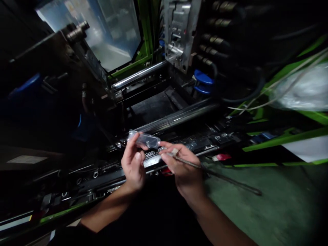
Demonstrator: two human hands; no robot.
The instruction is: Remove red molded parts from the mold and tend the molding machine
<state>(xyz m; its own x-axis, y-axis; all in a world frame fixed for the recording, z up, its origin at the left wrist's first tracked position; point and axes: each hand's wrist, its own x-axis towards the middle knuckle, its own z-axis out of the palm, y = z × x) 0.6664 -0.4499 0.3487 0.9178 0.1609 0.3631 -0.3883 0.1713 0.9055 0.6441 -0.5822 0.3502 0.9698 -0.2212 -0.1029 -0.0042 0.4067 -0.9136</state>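
Note:
A small clear plastic piece (148,140) is pinched between the thumb and fingers of my left hand (133,162), its left end hidden behind the fingertips. My right hand (183,165) is closed around a thin rod-like tool (225,178), whose light tip shows by the thumb and whose long shaft runs down to the right. The fingertips of my right hand are at the right end of the clear piece.
Machine bars (176,118) cross in front of my hands. A metal mould block (179,34) with hoses stands above, near a blue part (203,82). A clear plastic bag (302,89) lies at the right, over a green frame.

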